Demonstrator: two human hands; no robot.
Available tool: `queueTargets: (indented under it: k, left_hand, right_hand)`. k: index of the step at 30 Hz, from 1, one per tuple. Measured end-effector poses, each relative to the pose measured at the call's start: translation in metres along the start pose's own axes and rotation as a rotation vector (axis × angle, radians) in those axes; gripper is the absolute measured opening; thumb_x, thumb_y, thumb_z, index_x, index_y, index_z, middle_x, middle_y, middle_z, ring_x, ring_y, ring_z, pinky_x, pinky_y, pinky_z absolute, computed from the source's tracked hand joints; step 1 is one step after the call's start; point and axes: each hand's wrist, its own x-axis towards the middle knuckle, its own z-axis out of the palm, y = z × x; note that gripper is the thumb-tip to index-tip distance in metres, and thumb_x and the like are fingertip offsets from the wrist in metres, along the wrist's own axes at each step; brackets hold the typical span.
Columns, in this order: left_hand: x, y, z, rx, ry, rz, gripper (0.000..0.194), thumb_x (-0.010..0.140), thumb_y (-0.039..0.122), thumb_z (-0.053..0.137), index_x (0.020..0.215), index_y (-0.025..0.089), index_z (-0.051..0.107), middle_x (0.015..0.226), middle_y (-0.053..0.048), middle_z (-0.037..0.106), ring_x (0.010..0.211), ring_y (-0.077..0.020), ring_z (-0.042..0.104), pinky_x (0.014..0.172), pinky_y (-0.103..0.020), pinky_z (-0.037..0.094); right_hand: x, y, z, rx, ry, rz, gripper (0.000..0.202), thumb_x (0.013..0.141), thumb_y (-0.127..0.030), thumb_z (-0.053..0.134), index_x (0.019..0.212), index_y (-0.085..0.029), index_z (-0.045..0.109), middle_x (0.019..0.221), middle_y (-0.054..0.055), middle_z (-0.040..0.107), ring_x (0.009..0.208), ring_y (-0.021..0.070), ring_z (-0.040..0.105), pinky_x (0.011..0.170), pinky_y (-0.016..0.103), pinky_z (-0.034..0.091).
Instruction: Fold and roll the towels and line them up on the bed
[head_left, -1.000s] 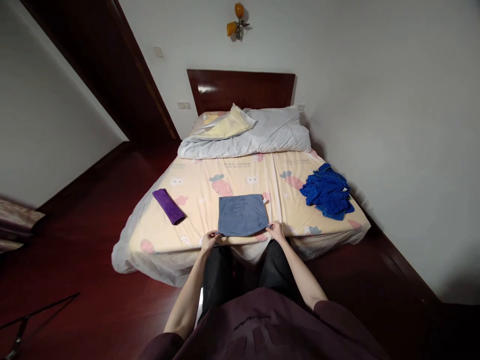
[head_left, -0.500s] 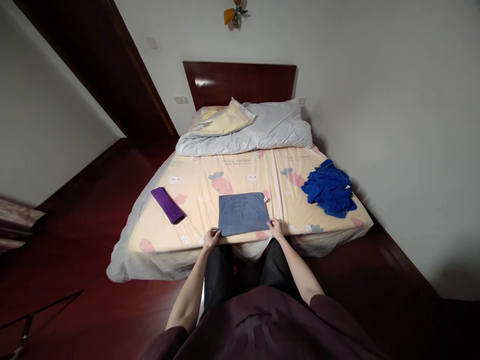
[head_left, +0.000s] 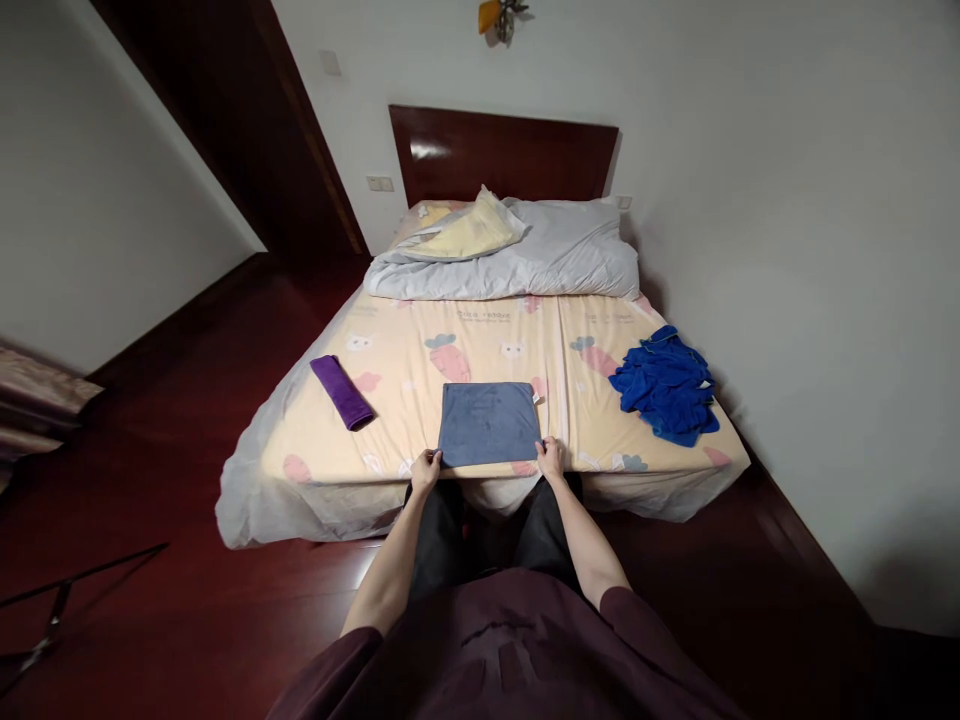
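Observation:
A grey-blue towel point(head_left: 490, 424), laid out as a flat rectangle, rests near the front edge of the bed. A small white tag sticks out at its right side. My left hand point(head_left: 425, 469) is closed on the towel's near left corner, thumb and fingers pinched together. At the near right corner, my right hand point(head_left: 551, 459) pinches the cloth in the same way. Left of the towel lies a purple towel point(head_left: 342, 393) folded into a narrow strip. A crumpled heap of blue towels point(head_left: 666, 386) sits on the right side of the bed.
The bed point(head_left: 405, 400) has a yellow sheet printed with carrots and rabbits. A bunched grey and yellow quilt point(head_left: 510, 260) lies by the dark wooden headboard point(head_left: 510, 155). A black stand point(head_left: 64, 600) is on the floor at lower left; a curtain point(head_left: 37, 400) hangs above it.
The head view has turned slightly, so most of the room sits further right in the picture. Both hands still pinch the grey-blue towel's near corners, and the towel lies flat as before.

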Motion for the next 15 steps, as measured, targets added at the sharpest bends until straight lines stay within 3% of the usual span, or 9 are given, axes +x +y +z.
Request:
queueTargets:
  k: [6, 15]
  left_hand:
    - [-0.0007, 0.0064, 0.0049, 0.063, 0.022, -0.050, 0.029, 0.096, 0.040, 0.053, 0.099, 0.017, 0.070, 0.102, -0.017, 0.076, 0.105, -0.0313, 0.071, 0.089, -0.036, 0.050]
    - [0.0015, 0.0080, 0.0106, 0.150, -0.003, -0.076, 0.033, 0.098, 0.042, 0.050, 0.110, 0.017, 0.068, 0.110, -0.020, 0.075, 0.110, -0.0337, 0.070, 0.089, -0.038, 0.049]
  right_hand:
    - [0.0000, 0.0013, 0.0039, 0.013, 0.053, -0.021, 0.010, 0.093, -0.031, 0.061, 0.095, -0.023, 0.066, 0.088, 0.007, 0.069, 0.085, 0.0228, 0.064, 0.076, 0.029, 0.045]
    - [-0.0023, -0.0055, 0.0088, -0.084, 0.020, 0.044, 0.023, 0.099, -0.038, 0.054, 0.106, -0.020, 0.067, 0.099, 0.015, 0.070, 0.092, 0.0276, 0.067, 0.079, 0.033, 0.045]
